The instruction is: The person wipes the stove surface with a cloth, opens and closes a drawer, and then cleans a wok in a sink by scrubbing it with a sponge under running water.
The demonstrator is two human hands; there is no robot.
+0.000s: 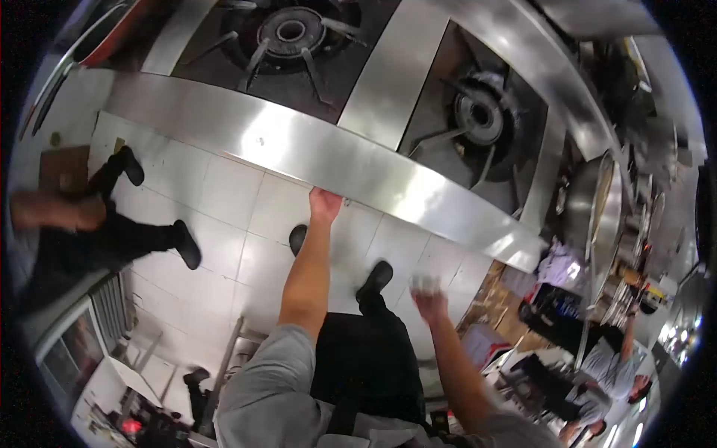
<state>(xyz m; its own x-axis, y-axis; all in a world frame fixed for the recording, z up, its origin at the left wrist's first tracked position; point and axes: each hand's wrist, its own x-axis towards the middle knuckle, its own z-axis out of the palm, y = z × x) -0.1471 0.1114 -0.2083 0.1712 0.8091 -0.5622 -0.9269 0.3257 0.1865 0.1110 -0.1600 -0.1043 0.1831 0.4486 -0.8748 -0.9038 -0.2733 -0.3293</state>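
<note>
Steel ledge [299, 149] along the front of the stove was what the left hand [325, 203] met. The arm was stretched out and the fingers were set against the ledge's near edge, though I could not tell whether they gripped it or only rested there. Nearer and to the right, the right hand [429, 300] was raised over the tiled floor [224, 194], its fingers closed narrowly around a small pale object [426, 284] too blurred to identify.

Beyond the ledge lay one burner [291, 30] at far left and a second to its right, with a large wok [597, 213] at the stove's right end. The person's own shoes [377, 276] stood just short of the ledge. A co-worker's legs [149, 239] crossed the floor well to the left.

The step in hand looked like bracing at the stove while carrying the object. Any further move would call for a firm hold on it and a steady footing.
</note>
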